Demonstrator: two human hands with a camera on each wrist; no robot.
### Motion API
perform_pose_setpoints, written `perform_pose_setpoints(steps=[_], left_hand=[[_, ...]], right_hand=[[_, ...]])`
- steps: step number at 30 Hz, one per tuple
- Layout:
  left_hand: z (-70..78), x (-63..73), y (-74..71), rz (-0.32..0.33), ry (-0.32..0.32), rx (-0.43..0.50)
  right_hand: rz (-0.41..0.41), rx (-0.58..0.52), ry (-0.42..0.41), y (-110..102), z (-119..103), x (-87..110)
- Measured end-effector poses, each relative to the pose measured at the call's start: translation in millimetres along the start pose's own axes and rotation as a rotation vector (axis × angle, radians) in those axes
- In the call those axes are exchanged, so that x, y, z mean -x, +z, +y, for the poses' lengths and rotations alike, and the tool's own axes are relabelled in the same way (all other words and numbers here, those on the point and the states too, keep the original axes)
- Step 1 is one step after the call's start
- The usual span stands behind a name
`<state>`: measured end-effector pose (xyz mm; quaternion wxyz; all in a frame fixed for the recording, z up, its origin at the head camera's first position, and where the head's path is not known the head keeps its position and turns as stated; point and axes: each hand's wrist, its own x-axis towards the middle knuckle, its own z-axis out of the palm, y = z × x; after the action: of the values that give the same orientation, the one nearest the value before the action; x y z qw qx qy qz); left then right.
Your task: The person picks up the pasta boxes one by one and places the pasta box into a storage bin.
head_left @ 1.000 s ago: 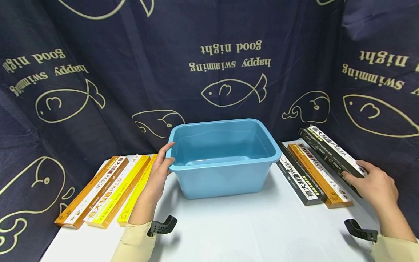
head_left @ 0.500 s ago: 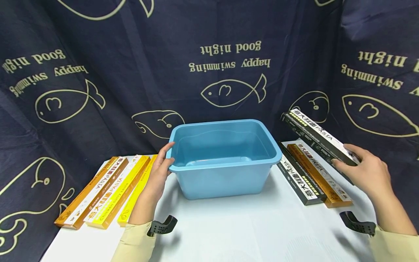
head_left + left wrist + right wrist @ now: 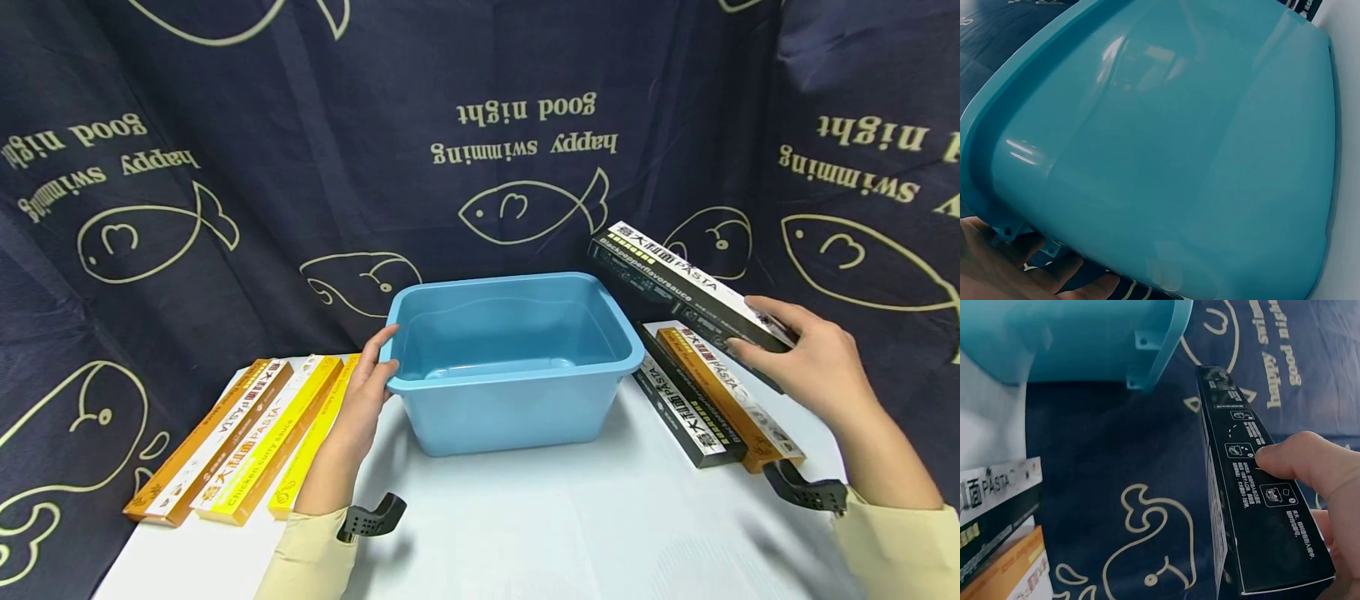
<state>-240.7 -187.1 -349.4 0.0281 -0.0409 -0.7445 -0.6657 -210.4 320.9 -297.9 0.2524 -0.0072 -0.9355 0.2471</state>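
In the head view a blue plastic bin (image 3: 510,412) stands on the white table. My left hand (image 3: 362,398) grips its left rim, thumb over the edge; in the left wrist view the fingers (image 3: 1060,272) curl under the rim beside the bin's smooth wall. At the right, my right hand (image 3: 813,367) holds a long black-and-white pasta box (image 3: 690,287) near its close end. The box is tilted, its far end raised beside the bin's back right corner. In the right wrist view the thumb (image 3: 1285,456) presses on the printed black side.
Below the held box lie another black pasta box (image 3: 690,408) and an orange pasta box (image 3: 731,400). Left of the bin are an orange-brown box (image 3: 210,442), a yellow-and-white box (image 3: 270,437) and a yellow box (image 3: 318,442). A dark fish-print curtain (image 3: 360,167) hangs behind.
The right hand has lifted the black pasta box off the right side and carried it up and left toward the bin. The left hand and the bin have stayed put.
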Motion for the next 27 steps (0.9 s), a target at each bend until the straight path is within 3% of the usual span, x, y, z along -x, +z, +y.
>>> perform_pose_setpoints(steps=[10,15,22,27], left_hand=[[-1.2,0.7,-0.1,-0.008,0.022,-0.001],[-3.2,0.1,-0.8,-0.008,0.049,-0.002],[-3.2,-2.0,0.1,0.0,0.036,0.006],[-2.2,-1.8,1.3,0.002,0.028,0.002]], right_hand=[[-0.097,-0.058,-0.132,4.0,-34.9,-14.6],[-0.105,-0.093,-0.232,6.1,-52.4,-20.0],[-0.12,-0.115,-0.396,11.4,-71.0,-27.7],[-0.186,-0.115,-0.416,14.6,-80.1,-34.6]])
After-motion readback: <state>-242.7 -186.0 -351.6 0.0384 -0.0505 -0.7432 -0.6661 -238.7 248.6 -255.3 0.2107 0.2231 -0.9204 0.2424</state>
